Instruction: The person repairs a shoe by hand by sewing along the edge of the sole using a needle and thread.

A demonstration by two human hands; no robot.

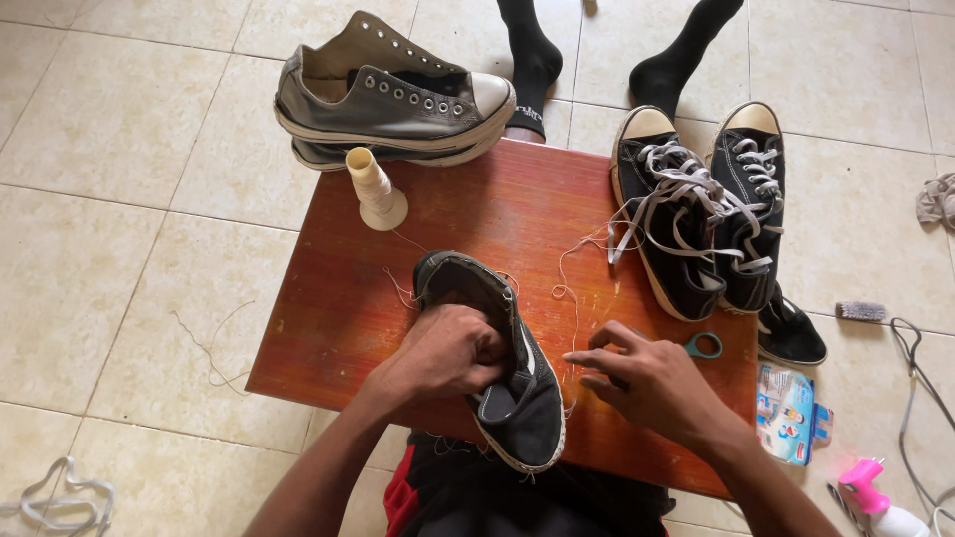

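The floor [119,129] is laid in large pale cream tiles with thin dark grout lines, and daylight falls evenly across it, brightest toward twelve o'clock. A low wooden table [477,214] stands in the middle, its top a glossy reddish brown with darker grain streaks (the varnish catches a soft sheen near its centre). A loose thread [211,348] lies curled on the tiles at nine o'clock, and a pale cord [60,497] coils at seven o'clock. At three o'clock a grey cable [910,398] snakes over the tiles, near a crumpled cloth [937,199] by the edge. No wall or window shows from here.
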